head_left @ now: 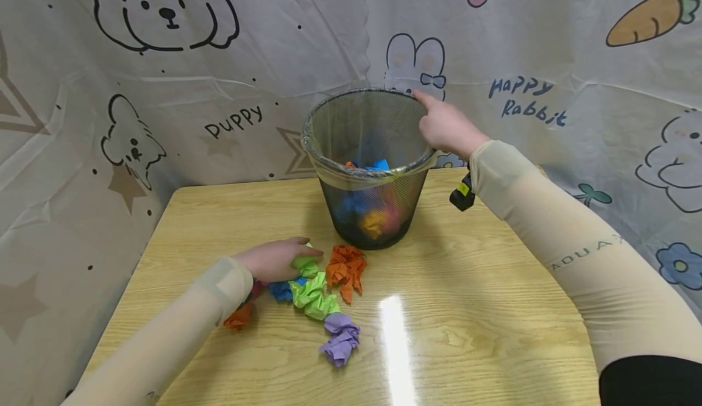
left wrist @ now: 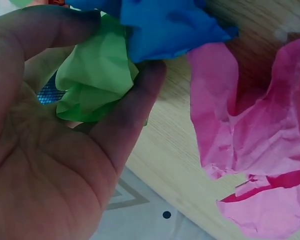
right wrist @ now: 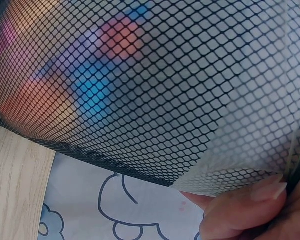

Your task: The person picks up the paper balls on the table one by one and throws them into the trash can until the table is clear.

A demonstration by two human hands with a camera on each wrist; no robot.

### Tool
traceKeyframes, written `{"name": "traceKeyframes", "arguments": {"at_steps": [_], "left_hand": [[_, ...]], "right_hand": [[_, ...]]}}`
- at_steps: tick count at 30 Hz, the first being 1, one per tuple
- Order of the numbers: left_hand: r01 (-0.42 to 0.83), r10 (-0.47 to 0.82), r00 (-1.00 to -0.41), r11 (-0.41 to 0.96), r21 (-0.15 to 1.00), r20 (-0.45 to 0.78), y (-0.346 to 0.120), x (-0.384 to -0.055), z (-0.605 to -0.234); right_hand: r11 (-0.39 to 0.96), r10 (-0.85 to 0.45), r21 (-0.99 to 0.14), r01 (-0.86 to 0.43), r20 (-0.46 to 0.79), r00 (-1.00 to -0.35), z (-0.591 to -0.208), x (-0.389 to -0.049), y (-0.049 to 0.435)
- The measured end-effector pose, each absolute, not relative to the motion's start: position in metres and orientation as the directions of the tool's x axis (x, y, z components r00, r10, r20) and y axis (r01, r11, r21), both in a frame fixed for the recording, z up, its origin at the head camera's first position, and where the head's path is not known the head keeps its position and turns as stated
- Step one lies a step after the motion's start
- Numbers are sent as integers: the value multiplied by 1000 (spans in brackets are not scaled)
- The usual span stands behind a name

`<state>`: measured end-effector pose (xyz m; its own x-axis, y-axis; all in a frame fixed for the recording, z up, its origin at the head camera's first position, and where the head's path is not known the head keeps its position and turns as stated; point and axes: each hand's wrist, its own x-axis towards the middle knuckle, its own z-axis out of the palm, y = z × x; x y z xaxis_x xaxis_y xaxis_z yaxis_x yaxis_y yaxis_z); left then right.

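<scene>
A black mesh waste bin with a clear liner stands on the table, crumpled coloured paper inside. My right hand grips its rim on the right; the right wrist view shows the curled fingers at the liner's edge. Low over the paper pile, my left hand has a light green crumpled paper ball between thumb and fingers. Against that ball lies a blue paper ball, and a pink paper ball is beside them. Another green paper ball rests just in front of the left hand.
An orange paper ball lies before the bin, a purple one nearer the front. More orange paper shows under the left forearm. A printed cloth hangs behind the wooden table.
</scene>
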<state>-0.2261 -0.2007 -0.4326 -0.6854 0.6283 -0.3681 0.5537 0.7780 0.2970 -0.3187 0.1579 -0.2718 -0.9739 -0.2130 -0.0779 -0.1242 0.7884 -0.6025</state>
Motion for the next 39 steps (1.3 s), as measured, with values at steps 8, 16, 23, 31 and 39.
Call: {"name": "traceKeyframes", "arguments": {"at_steps": [8, 16, 23, 31, 39], "left_hand": [[515, 603, -719, 796, 316, -346, -204, -231, -431], [522, 617, -726, 782, 341, -304, -206, -235, -422], [518, 611, -738, 785, 339, -288, -205, -234, -421], [503, 594, -766, 793, 343, -248, -210, -235, -413], [518, 584, -794, 795, 315, -169, -218, -239, -397]], "right_hand": [[791, -219, -597, -134, -72, -973, -271, -319, 158], [792, -218, -596, -130, -77, -973, -271, -321, 158], [790, -217, -599, -130, -75, -973, -271, -319, 157], [788, -218, -602, -131, -73, -973, -273, -319, 158], [780, -222, -611, -133, -72, -973, -272, -319, 158]]}}
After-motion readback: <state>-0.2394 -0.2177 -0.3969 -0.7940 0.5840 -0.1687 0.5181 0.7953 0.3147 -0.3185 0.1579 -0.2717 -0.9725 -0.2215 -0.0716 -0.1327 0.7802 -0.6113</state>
